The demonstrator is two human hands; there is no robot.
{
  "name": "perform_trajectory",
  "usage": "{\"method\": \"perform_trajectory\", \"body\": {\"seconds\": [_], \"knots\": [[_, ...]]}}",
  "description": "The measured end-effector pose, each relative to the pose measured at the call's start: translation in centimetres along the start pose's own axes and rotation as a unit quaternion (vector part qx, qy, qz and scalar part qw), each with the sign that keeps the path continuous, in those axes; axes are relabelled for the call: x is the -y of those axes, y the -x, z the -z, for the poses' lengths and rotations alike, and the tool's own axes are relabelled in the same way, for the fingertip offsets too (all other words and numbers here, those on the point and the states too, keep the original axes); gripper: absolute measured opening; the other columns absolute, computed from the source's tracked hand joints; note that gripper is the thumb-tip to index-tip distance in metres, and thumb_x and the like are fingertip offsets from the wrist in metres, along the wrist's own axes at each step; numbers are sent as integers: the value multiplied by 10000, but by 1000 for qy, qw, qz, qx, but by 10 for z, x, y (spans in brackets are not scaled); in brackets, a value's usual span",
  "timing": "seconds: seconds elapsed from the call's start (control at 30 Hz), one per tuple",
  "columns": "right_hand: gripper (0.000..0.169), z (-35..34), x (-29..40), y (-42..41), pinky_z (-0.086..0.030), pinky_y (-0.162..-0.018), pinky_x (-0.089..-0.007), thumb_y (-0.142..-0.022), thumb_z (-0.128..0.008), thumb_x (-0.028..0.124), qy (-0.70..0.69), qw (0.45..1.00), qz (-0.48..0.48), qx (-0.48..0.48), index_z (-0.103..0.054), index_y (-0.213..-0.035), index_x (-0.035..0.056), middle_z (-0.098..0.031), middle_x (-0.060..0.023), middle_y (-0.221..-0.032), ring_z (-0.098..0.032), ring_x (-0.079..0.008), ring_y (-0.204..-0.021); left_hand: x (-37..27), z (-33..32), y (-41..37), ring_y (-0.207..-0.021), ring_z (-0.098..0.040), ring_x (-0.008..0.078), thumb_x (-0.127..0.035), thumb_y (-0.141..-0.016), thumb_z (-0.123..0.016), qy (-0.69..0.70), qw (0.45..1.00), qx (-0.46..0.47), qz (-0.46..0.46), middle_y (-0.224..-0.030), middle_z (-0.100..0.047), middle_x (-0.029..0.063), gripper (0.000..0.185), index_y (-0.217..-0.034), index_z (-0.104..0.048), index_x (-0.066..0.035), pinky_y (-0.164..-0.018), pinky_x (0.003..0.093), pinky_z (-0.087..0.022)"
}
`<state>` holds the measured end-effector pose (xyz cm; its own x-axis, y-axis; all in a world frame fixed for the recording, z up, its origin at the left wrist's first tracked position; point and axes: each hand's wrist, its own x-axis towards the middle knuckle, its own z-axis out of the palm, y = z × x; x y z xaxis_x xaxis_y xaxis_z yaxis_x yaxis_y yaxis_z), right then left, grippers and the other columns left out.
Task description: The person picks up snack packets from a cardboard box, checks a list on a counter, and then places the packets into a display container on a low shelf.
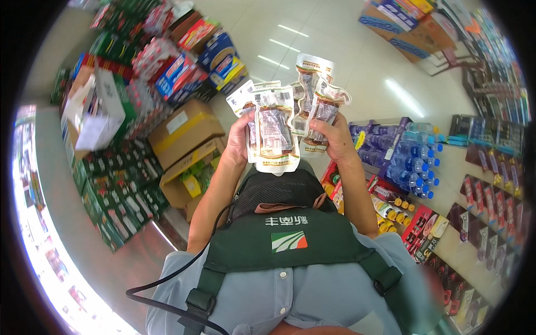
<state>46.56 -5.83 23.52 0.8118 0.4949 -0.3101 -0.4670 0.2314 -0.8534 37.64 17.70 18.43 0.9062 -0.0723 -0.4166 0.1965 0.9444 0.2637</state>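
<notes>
Several vacuum-sealed food packets (274, 130), white-edged with clear middles and dark brown contents, are gripped in my left hand (240, 138). The front packet faces up and bears small print and a barcode; others lie partly hidden behind it. My right hand (337, 136) pinches more packets of the same kind (326, 106) by their lower part, thumb on top. These fan out, one reaching farther forward than the rest. Both hands are raised before my chest, side by side, and the two bunches nearly meet in the middle. Contact between them is hard to tell.
To the left stand stacked green drink cartons (121, 197) and an open cardboard box (188, 146) with yellow-green packs. On the right are blue-capped water bottles (412, 157), yellow-capped bottles (389, 211) and a snack rack (490, 201). Boxes (406, 31) sit ahead on the tiled floor (335, 33).
</notes>
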Motion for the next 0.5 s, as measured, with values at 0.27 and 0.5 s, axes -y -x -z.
{"method": "perform_trajectory", "body": {"seconds": [0.27, 0.5], "knots": [[495, 89, 74, -87, -543, -904, -347, -802, -788, 114, -22, 993, 69, -95, -618, -1238, -51, -706, -110, -1140, -682, -183, -980, -1, -81, -180, -1017, -719, 306, -228, -891, -684, -57, 996, 47, 57, -1173, -707, 181, 510, -1313, -563, 31, -907, 468, -610], [449, 171, 156, -179, -567, -860, -335, -821, -772, 97, -57, 969, 144, -191, -623, -1216, -55, -707, -114, -1112, -690, -184, -946, -8, -173, -370, -1049, -712, 343, -261, -925, -645, -77, 969, 127, 195, -1208, -689, 215, 511, -1330, -553, 38, -912, 515, -604]]}}
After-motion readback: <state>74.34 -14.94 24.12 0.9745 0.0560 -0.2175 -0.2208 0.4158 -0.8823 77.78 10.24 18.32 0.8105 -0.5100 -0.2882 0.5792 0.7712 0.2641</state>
